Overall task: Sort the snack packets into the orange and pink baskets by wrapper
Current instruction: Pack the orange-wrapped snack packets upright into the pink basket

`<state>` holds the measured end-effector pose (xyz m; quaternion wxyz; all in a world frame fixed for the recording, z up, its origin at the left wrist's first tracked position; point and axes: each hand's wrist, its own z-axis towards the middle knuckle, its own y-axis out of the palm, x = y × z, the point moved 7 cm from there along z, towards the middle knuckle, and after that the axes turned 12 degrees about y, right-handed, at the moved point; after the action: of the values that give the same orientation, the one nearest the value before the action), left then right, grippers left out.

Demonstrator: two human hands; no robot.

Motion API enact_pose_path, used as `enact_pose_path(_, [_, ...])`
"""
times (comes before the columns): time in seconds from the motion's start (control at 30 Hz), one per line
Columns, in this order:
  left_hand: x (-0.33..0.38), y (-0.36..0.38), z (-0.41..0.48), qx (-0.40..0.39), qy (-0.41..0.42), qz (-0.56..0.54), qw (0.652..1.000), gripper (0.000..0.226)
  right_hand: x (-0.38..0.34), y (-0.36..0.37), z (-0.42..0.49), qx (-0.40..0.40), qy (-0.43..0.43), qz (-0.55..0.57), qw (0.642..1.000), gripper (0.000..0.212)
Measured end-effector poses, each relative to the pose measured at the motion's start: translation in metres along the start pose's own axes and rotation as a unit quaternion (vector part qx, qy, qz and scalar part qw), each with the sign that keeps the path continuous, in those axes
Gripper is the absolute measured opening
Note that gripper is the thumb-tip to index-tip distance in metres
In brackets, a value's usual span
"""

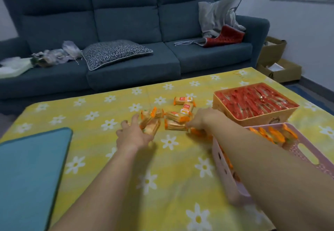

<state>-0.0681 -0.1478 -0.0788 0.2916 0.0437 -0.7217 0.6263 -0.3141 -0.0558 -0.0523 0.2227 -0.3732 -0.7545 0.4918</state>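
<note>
Two baskets: orange basket [253, 121], pink basket [235, 192]. Around five loose packets [176, 117]. Left hand [133, 136] clutches blurred packets; right hand [199, 120] hides its fingers, grip unclear.

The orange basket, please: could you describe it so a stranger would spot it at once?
Start at the yellow daisy-print tablecloth before the blue sofa. On its right side stands the orange plastic basket, beyond the pink plastic basket. It alone is packed with red-wrapped packets.
</note>
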Motion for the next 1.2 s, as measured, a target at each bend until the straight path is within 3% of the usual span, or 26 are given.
enact_pose_path(0.13, [0.006,0.019,0.029,-0.048,0.028,0.014,0.998,0.107,-0.025,0.029,0.037,-0.111,0.018,0.042,0.993,0.089])
enact_pose_path(0.3, [0.017,0.038,0.040,-0.063,0.053,0.060,0.995,0.094,-0.036,0.031,0.062,-0.061,0.020,0.024,0.998,0.123])
enact_pose_path(0.53, [0.012,0.025,0.022,-0.016,0.076,0.099,0.992,0.070,-0.052,0.031,0.041,-0.014,-0.102,-0.004,0.995,0.099])
enact_pose_path(0.6, [0.007,0.025,0.015,-0.027,0.065,0.112,0.991,0.071,-0.060,0.035,0.032,-0.017,-0.145,-0.004,0.989,0.102])
enact_pose_path(0.67, [0.002,0.027,0.010,-0.039,0.058,0.112,0.991,0.072,-0.065,0.039,0.024,-0.018,-0.169,-0.006,0.985,0.121])
enact_pose_path(0.73, [0.000,0.026,0.008,-0.030,0.068,0.113,0.991,0.071,-0.067,0.040,0.020,-0.009,-0.170,-0.017,0.985,0.137])
enact_pose_path(0.83, [-0.003,0.024,0.009,-0.031,0.063,0.117,0.991,0.074,-0.073,0.040,0.016,0.007,-0.167,-0.058,0.984,0.143])
enact_pose_path(1.0, [-0.010,0.031,0.019,-0.096,0.055,0.116,0.987,0.096,-0.094,0.032,0.016,0.015,-0.164,-0.170,0.972,0.141])
enact_pose_path(1.2, [-0.008,0.019,0.019,-0.044,0.083,0.094,0.991,0.077,-0.108,0.034,0.013,-0.020,-0.206,-0.177,0.962,0.119])
